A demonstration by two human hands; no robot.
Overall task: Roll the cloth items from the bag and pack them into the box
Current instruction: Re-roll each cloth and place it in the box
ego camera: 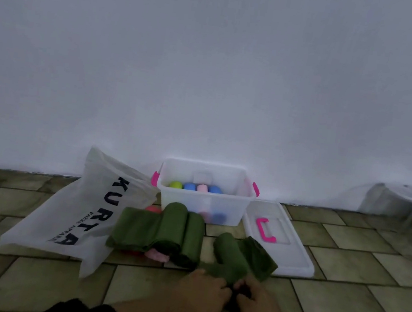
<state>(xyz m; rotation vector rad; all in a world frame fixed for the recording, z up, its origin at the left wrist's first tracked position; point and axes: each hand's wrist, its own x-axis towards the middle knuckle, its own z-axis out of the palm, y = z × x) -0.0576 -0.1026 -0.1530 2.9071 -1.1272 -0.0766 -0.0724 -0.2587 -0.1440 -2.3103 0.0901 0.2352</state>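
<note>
Left hand (197,296) and right hand (262,307) fingers (244,286) pinch the green cloth (231,260).

white wall (211,65), olive tile floor (342,265), dim light, pale tubs (397,204) far rt

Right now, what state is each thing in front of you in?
box: open, rolled cloths inside.
lid: flat on the floor, beside the box.
bag: lying slumped on the floor.
green roll: partly rolled, far end loose.
left hand: grips the green roll.
right hand: grips the green roll.
green pile: loosely rolled, on the floor.
pink cloth: crumpled, under the green pile.
</note>
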